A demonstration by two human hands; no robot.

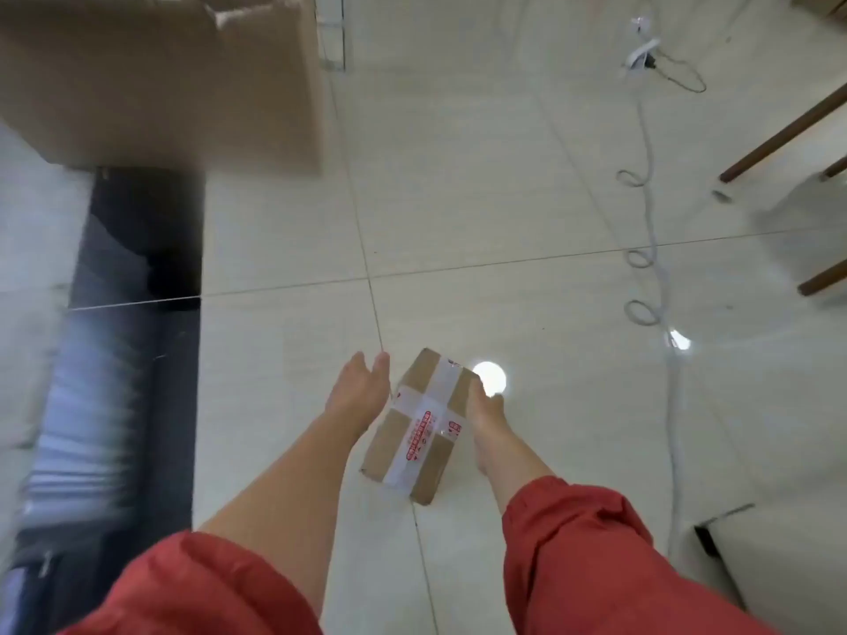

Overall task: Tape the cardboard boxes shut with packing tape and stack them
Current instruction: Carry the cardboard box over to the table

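Taped box [419, 433] on tiled floor [504, 222]

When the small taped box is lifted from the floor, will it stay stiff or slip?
The small taped box probably stays stiff: tape crosses its closed top both ways. The glossy tape may feel slippery, bare cardboard less. Flat faces: it should slide, not roll.

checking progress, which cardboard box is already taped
The small cardboard box at the right hand: printed tape crosses its top. The large cardboard box shows none.
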